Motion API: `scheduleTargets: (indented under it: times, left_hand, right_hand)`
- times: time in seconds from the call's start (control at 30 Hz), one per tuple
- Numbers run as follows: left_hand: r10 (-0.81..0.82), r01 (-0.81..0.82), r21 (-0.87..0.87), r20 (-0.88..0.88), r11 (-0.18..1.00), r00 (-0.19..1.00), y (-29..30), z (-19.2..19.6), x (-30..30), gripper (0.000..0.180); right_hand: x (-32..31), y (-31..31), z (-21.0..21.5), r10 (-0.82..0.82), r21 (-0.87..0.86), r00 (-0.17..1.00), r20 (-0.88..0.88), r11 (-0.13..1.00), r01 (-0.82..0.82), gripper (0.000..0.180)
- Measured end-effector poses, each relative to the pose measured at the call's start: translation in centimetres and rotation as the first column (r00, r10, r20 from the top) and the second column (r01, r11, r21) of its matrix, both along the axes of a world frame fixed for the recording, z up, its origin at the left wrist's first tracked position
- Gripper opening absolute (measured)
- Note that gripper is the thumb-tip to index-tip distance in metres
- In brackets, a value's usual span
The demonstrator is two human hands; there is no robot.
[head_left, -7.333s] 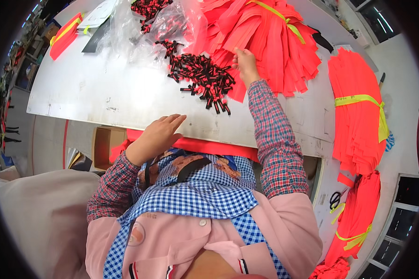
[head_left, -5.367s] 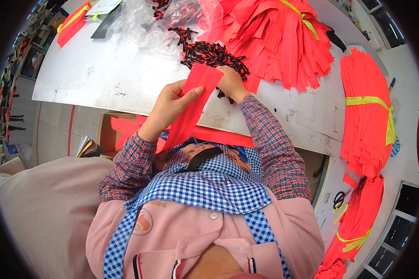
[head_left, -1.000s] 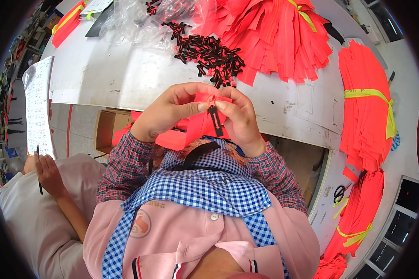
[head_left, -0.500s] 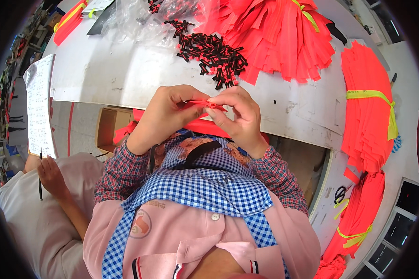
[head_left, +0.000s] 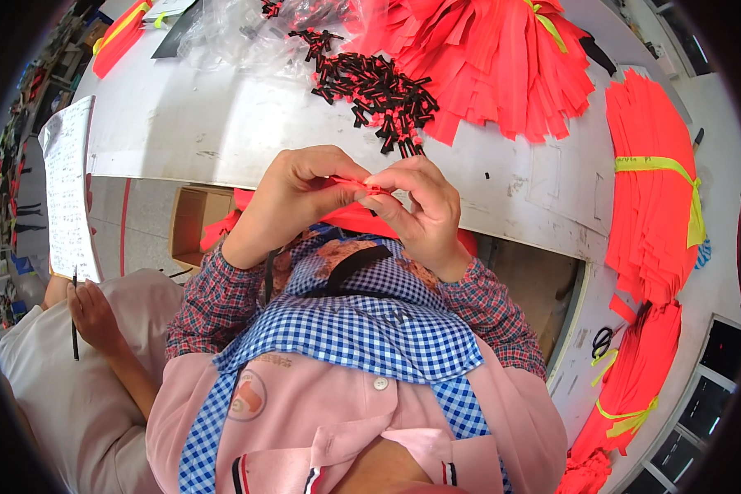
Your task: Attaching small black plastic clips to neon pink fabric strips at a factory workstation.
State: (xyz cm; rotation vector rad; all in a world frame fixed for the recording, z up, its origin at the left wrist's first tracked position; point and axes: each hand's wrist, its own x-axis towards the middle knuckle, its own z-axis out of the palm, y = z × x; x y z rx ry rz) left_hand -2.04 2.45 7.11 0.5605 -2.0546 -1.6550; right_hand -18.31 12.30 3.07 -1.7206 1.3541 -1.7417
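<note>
Above my lap, at the table's near edge, both hands meet over a red zipper tape (head_left: 350,217). My left hand (head_left: 300,193) pinches its end between thumb and fingers. My right hand (head_left: 424,210) is closed in a pinch on a small red zipper slider (head_left: 376,190), against the tape end; a dark bit shows below the fingertips. The fingers hide how far the two are joined. Beyond my hands lies a heap of zipper sliders (head_left: 379,90), red with black pulls.
A fan of red zipper tapes (head_left: 486,66) lies behind the heap, beside clear plastic bags (head_left: 239,41). Tied red bundles (head_left: 650,206) stand at the right, near scissors (head_left: 602,342). At the left, another person's hand (head_left: 95,313) holds a pen by a written sheet (head_left: 67,189).
My right fingers have shifted slightly and closed in on the tape end, covering more of it. The dark bit now shows below them. My left hand keeps its pinch.
</note>
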Motion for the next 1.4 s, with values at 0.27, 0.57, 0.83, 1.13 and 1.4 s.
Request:
scheduleTargets:
  times: [0.27,0.57,0.83,1.13,1.4]
  left_hand:
    - [0.017,-0.009,0.123,-0.057,0.992,0.998,0.6,0.3,-0.3,0.012]
    - [0.002,-0.005,0.049,0.060,0.999,0.998,1.0,1.2,-0.3,0.012]
    - [0.039,-0.044,0.194,0.027,0.980,0.999,1.0,0.6,-0.5,0.011]
    - [0.052,-0.042,0.206,-0.040,0.978,0.998,0.9,0.6,-0.9,0.014]
    - [-0.005,-0.007,0.241,0.050,0.970,0.999,0.8,1.1,-0.4,0.018]
  right_hand:
    - [-0.5,-0.1,-0.1,0.058,-0.027,0.998,0.033,0.998,-0.057,0.022]
    - [-0.8,0.1,0.5,0.119,0.010,0.991,0.060,0.993,-0.120,0.018]
    - [-0.6,-0.2,0.1,0.151,0.042,0.960,0.234,0.985,-0.165,0.016]
    - [-0.8,-0.8,0.3,0.173,0.045,0.952,0.254,0.981,-0.190,0.015]
    - [-0.1,-0.1,0.5,0.180,0.069,0.852,0.491,0.967,-0.244,0.012]
